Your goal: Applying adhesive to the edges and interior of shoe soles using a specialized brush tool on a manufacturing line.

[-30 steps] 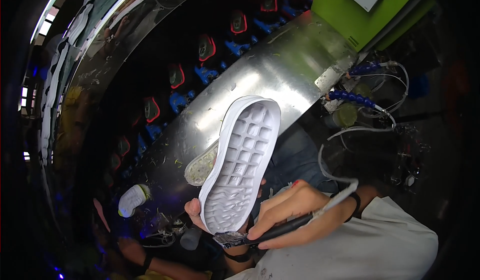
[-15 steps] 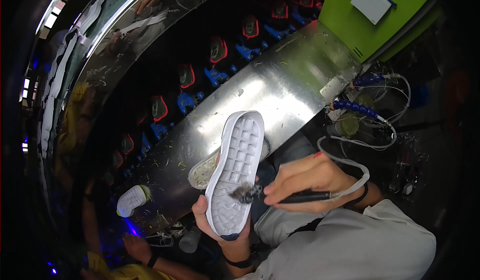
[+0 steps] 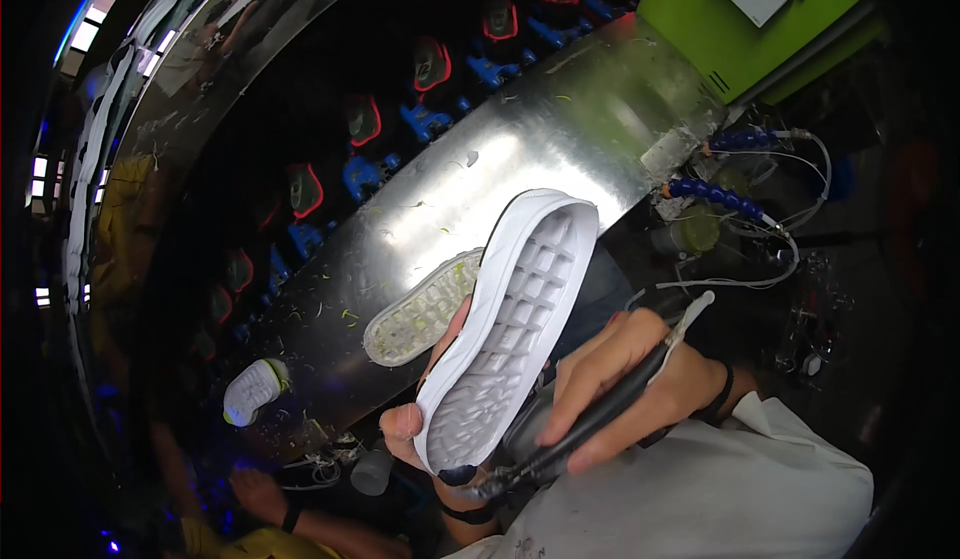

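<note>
A white shoe sole (image 3: 520, 309) with a grid of square hollows stands tilted in my left hand (image 3: 403, 429), its toe end up and away. My left thumb presses the near end; the fingers wrap behind the far side, mostly hidden. My right hand (image 3: 640, 379) is closed around a dark-handled brush (image 3: 608, 401) with a pale tube at its back end. The brush's bristle end points down-left, just below the sole's near end and apart from its inside. Behind the held sole, a dirty, grey-white sole (image 3: 420, 314) with yellow-green flecks lies on the metal table.
The metal table (image 3: 590, 119) carries scraps and, at left, another white-and-yellow sole (image 3: 255, 389). Beyond it runs a row of blue holders (image 3: 425, 119) with red-rimmed pieces. At right are blue jointed hoses (image 3: 710, 194) and a green cabinet (image 3: 690, 29). A co-worker's hand (image 3: 260, 496) shows lower left.
The brush has left the sole's inside and moved down below its near end. My left hand has tilted the sole, swinging its top to the right. More of the sole behind shows.
</note>
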{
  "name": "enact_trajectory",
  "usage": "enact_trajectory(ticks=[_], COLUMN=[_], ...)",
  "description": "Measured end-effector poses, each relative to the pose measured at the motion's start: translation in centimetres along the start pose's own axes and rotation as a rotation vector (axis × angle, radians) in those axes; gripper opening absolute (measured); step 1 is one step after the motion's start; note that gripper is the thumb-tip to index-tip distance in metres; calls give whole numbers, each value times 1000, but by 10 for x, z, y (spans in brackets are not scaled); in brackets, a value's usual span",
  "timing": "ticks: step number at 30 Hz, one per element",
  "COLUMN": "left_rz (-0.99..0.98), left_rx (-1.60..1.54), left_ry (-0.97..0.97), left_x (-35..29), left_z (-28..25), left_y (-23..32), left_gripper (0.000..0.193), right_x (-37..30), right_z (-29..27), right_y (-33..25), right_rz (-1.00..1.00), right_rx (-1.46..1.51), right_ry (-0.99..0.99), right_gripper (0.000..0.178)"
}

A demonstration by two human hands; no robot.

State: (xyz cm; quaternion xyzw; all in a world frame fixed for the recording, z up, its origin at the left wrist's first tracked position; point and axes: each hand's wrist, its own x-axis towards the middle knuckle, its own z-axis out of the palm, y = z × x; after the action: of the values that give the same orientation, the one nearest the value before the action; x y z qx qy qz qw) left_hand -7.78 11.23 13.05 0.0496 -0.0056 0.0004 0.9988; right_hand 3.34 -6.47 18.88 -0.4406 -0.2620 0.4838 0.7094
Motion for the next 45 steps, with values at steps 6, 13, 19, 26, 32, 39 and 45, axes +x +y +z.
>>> enact_trajectory(ticks=[6, 13, 19, 26, 32, 39, 45], left_rz=[205, 238, 300, 297, 361, 106, 446], left_rx=[80, -2, -150, -243, -285, -479, -626], left_ry=[130, 228, 384, 471, 460, 62, 301], left_x=[3, 2, -14, -22, -15, -134, -253], left_z=[4, -5, 15, -5, 10, -114, -252], left_y=[-3, 12, 5, 12, 11, -1, 17], left_gripper=[84, 83, 62, 56, 68, 67, 88], right_x=[2, 18, 8, 15, 10, 19, 40], right_z=[-15, 19, 8, 45, 57, 17, 18], right_y=[3, 21, 7, 46, 37, 14, 7], right_rz=[-82, -394, -294, -531, -622, -528, -428], right_rx=[200, -420, -172, -879, -828, -451, -280], right_ry=[467, -140, 344, 130, -296, 384, 127], right_gripper=[25, 30, 39, 49, 59, 53, 88])
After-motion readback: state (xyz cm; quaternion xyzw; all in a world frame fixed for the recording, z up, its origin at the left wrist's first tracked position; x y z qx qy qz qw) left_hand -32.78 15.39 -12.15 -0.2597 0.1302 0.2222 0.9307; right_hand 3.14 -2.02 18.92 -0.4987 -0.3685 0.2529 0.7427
